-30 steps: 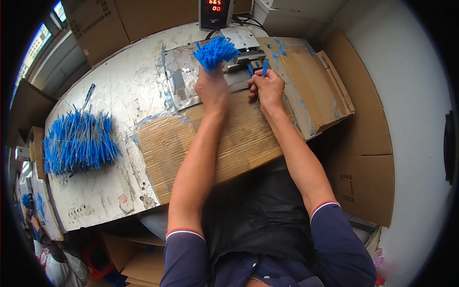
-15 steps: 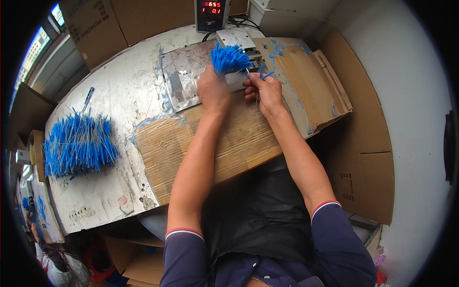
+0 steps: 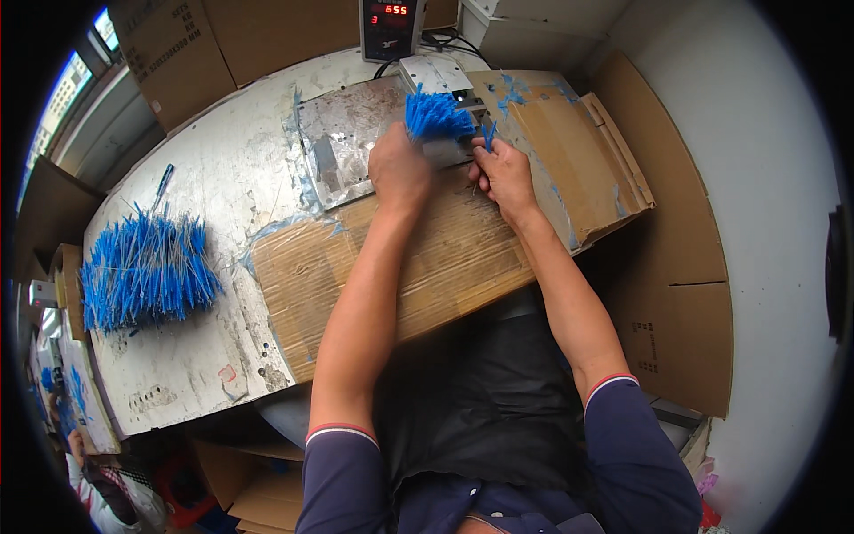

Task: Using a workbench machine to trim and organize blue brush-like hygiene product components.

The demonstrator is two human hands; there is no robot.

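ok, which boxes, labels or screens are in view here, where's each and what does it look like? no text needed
Digital counter display: top centre behind the hands, dark upright panel, red lit digits.
Cardboard box: top left behind the table, brown, dark printing on its face.
Cardboard panel: right of the table against the wall, brown, small dark printed mark.
Red sticker: near the table's front edge, small, worn.

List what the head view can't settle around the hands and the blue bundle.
- Left hand: fingers hidden behind its own back, grip on the blue bundle unclear.
- Right hand: fingertips curl under; the blue pieces it pinches are too small to tell.
- Small machine: its working part is covered by the bundle.
- Blue pile: strands too fine to count.
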